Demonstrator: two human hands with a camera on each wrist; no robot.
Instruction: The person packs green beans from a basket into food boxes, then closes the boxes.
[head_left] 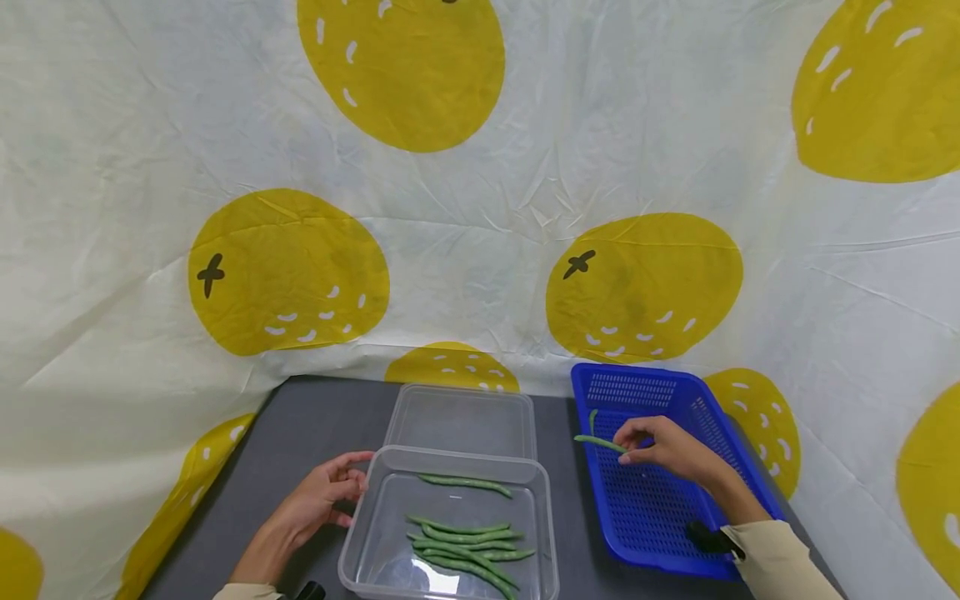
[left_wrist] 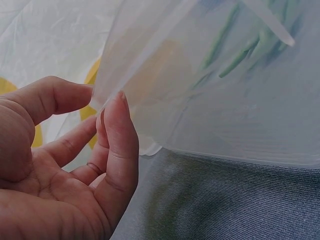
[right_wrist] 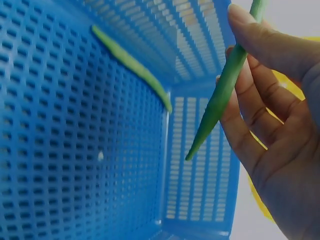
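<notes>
My right hand (head_left: 663,450) pinches a green bean (right_wrist: 220,100) between thumb and fingers, holding it above the blue basket (head_left: 622,542). Another green bean (right_wrist: 132,65) lies inside that basket, by its far wall. My left hand (head_left: 322,492) is at the left side of a clear plastic container (head_left: 551,533). Its loosely bent fingers touch the container wall near the rim, and the thumb stands apart lower down in the head view. Several green beans (head_left: 465,550) lie in the container, mostly bunched toward its near side, with one green bean (head_left: 465,482) near the far side.
Behind the container lies a clear flat lid (head_left: 461,421) on the dark grey table (head_left: 322,417). A white cloth (head_left: 465,275) printed with yellow fruit hangs behind and around the table. The basket stands to the right of the container, with a gap between them.
</notes>
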